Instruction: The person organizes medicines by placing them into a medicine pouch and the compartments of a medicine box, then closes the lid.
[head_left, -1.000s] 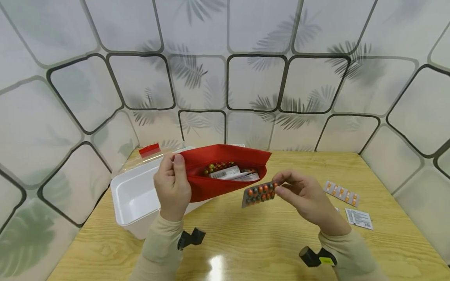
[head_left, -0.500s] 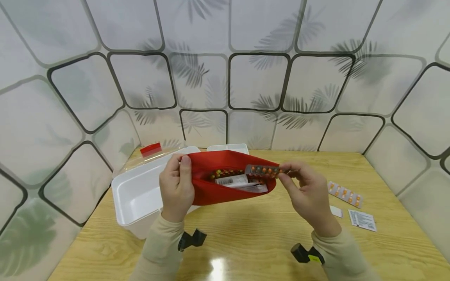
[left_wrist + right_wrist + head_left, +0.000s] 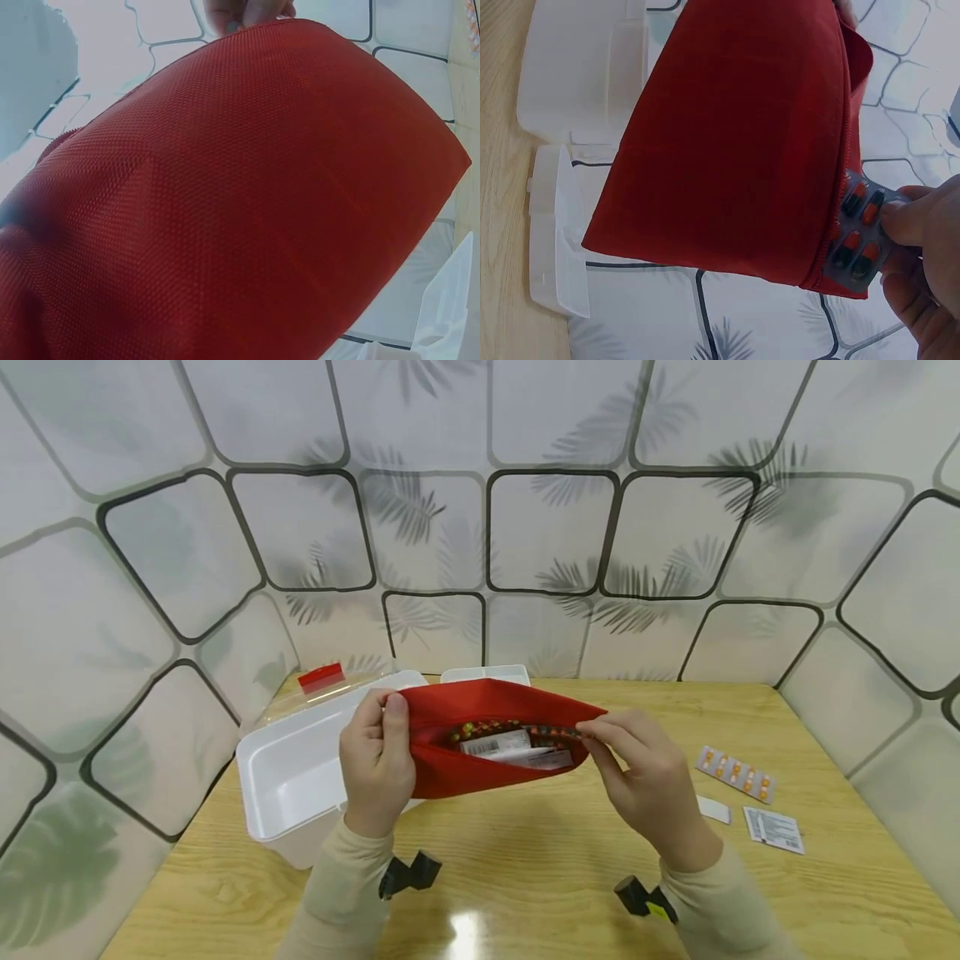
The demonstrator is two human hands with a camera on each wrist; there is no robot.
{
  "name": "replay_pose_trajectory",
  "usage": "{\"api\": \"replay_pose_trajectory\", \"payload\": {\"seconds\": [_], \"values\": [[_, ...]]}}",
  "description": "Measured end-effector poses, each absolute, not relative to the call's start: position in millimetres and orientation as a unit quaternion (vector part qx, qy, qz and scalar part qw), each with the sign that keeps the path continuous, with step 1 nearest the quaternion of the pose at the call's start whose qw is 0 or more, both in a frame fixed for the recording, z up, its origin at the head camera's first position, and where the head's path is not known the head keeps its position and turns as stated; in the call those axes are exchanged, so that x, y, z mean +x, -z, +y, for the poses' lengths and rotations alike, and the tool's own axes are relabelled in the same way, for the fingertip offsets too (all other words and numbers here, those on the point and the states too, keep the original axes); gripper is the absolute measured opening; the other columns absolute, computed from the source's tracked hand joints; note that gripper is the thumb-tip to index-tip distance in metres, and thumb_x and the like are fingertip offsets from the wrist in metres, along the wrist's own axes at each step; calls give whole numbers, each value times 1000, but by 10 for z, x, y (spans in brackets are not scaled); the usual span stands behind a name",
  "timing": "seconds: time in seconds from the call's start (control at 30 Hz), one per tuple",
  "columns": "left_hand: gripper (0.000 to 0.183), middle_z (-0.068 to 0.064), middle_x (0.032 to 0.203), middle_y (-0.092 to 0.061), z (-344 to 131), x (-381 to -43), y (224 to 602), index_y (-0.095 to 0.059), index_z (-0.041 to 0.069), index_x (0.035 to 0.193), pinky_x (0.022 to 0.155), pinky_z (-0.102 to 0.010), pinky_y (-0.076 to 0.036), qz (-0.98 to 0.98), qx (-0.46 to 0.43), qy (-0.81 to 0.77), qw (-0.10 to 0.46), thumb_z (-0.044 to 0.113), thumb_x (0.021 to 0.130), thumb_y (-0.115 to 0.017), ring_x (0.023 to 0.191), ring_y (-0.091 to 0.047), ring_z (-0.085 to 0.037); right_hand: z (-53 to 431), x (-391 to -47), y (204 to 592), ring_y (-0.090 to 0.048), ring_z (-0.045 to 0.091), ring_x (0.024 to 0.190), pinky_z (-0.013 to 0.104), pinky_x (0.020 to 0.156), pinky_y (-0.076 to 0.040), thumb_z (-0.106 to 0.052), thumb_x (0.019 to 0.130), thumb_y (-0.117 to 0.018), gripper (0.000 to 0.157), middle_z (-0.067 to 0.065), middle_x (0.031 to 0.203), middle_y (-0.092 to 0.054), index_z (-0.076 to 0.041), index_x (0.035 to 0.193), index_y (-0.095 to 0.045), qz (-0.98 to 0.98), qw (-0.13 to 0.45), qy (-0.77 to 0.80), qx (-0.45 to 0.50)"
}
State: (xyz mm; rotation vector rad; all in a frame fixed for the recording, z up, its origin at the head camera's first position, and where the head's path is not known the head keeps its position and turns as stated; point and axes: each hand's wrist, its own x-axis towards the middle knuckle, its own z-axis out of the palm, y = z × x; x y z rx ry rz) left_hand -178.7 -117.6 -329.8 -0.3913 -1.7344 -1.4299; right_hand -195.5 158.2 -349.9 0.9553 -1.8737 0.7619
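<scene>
A red zippered pouch (image 3: 457, 781) is held up above the table, its mouth spread toward me. My left hand (image 3: 377, 760) grips the pouch's left end, thumb on the near side. Inside lie a white packet (image 3: 497, 742) and a blister pack with yellow-green and red pills (image 3: 480, 729). At the pouch's right end my right hand (image 3: 648, 777) pinches a blister pack of orange-and-dark-green capsules (image 3: 861, 225), which is partly inside the opening. In the left wrist view the pouch's red fabric (image 3: 247, 187) fills most of the picture.
A white plastic bin (image 3: 292, 785) stands behind my left hand, with a clear, red-tabbed piece (image 3: 321, 678) beyond it. A white tray (image 3: 487, 675) is behind the pouch. On the right lie an orange-and-white blister pack (image 3: 737, 774), a white packet (image 3: 713, 810) and a printed sachet (image 3: 774, 830).
My right hand has brought the capsule blister pack up and leftward from below the pouch's right end into its opening. The left hand keeps its grip, shifting slightly right.
</scene>
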Motion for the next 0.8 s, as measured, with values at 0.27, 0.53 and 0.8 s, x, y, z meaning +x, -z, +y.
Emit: {"api": "replay_pose_trajectory", "payload": {"seconds": [0.27,0.53,0.8], "values": [[21,-4,62,-54,-1152,-1781,3307,-59,-3,86,45,-23,-35,-692,-177,561,417,11,100,-50,55,-47,-13,1502,-1920,3530,-58,22,83,36,67,-51,-2,84,-69,24,6,96,-66,-3,108,-72,-783,410,-267,384],[19,-3,60,-54,-1113,-1760,3328,-59,-1,85,42,-23,-35,-685,-208,569,405,8,99,-50,52,-45,-11,1397,-1908,3585,-60,24,89,40,75,-53,2,84,-68,27,7,100,-67,-3,110,-71,-817,359,-232,387],[21,-6,61,-55,-1087,-1745,3335,-58,-1,83,42,-24,-37,-676,-237,575,395,10,100,-51,53,-47,-13,1366,-1883,3616,-64,23,85,42,75,-55,6,82,-68,23,5,95,-71,-5,103,-71,-841,347,-205,362]]}}
